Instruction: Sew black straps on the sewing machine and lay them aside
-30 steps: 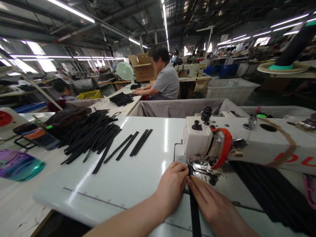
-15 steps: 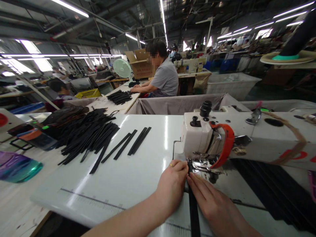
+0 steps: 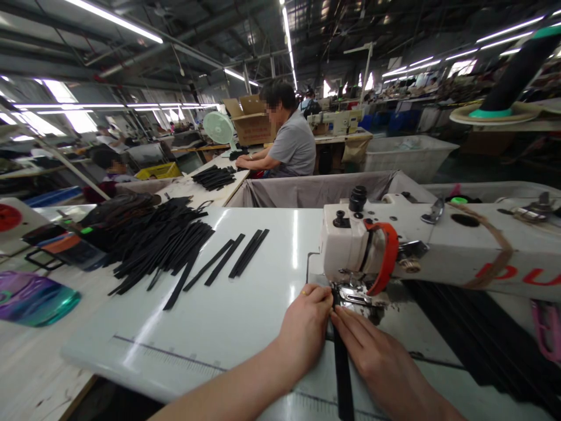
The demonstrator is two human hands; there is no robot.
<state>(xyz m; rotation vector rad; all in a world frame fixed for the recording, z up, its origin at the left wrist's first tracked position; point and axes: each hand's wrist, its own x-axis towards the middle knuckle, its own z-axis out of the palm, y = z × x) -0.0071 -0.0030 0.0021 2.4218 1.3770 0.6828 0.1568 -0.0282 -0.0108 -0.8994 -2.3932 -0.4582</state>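
Under the head of a white sewing machine (image 3: 346, 240) lies a black fabric strip (image 3: 343, 374), running toward me along the table. My left hand (image 3: 307, 321) is closed on the strip's left edge beside the presser foot, thumb and fingers pressed together. From the right, my right hand (image 3: 372, 351) presses the same strip with its fingers together, close to the metal plate. The fingertips of both hands almost meet at the strip. An orange-red guard (image 3: 388, 257) curves down just right of the needle area, and the needle itself cannot be made out.
A pile of black strips (image 3: 162, 240) lies at the left, with several loose strips (image 3: 249, 252) beside it. Long black pieces (image 3: 477, 333) lie under the machine arm. Pink scissors (image 3: 546, 330) are at far right. A person (image 3: 291, 137) sits ahead beyond a cloth-lined bin (image 3: 315, 190).
The camera view has shifted slightly, moving the machine a little left in the picture. Both hands stay at nearly the same place on the strip.
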